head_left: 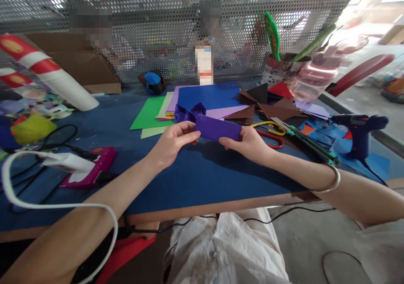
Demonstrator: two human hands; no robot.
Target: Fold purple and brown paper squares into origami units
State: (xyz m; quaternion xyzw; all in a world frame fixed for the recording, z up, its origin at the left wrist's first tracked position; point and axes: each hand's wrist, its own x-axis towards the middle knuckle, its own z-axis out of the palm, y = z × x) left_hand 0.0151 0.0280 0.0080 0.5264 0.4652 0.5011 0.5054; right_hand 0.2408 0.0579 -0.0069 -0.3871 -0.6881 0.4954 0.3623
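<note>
A folded piece of purple paper (217, 128) is held up above the blue table, stretched flat between both hands. My left hand (177, 140) pinches its left end between thumb and fingers. The right end is gripped by my right hand (245, 143), thumb in front and fingers behind. Just behind the paper sits a folded purple paper shape (186, 112), partly hidden. Farther back lies a stack of coloured sheets, with a blue sheet (208, 95) on top and a green sheet (150, 113) to the left.
Scissors (268, 129) and a green utility knife (306, 142) lie right of my hands, near brown paper scraps (279, 108). A glue gun (360, 134) stands at the far right. On the left are a magenta power strip (94, 168) and a white cable (63, 206) crossing my left forearm.
</note>
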